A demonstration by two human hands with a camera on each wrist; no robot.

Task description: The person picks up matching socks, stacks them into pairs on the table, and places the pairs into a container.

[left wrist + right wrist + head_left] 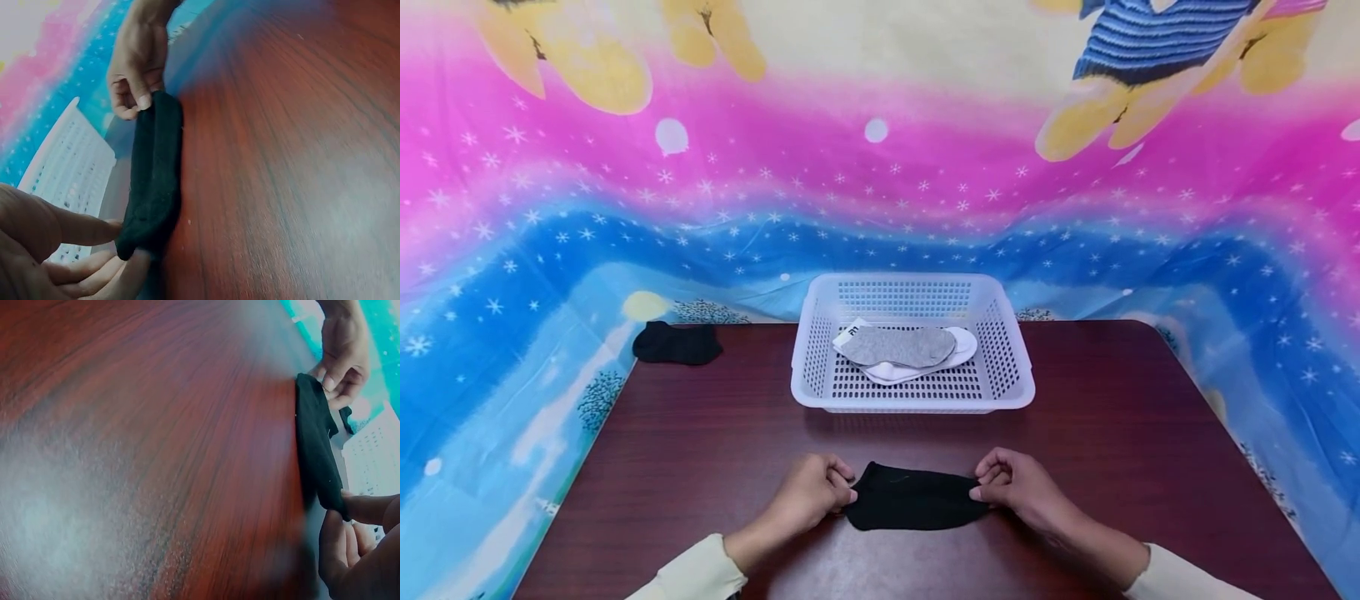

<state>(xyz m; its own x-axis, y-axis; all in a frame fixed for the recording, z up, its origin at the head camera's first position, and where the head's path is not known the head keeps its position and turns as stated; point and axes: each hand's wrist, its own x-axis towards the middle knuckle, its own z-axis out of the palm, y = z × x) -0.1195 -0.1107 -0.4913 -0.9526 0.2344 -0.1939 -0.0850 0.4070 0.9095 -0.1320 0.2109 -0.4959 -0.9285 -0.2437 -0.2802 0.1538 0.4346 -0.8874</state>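
A black sock [917, 498] is stretched out flat between both hands near the front of the table. Its left end is pinched between the thumb and fingers of my left hand [815, 493]. My right hand [1018, 490] pinches the other end the same way. In the left wrist view the sock [156, 169] hangs lengthwise from hand to hand, and the right wrist view shows the sock [317, 440] held just over the tabletop. A second black sock [677, 343] lies at the table's back left corner, touched by neither hand.
Behind the hands stands a white perforated plastic basket [912, 402]. Inside it lie a grey sock [902, 346] and white socks [964, 346], one over another. The dark red-brown wooden table [1097, 417] backs onto a colourful printed cloth [880, 183].
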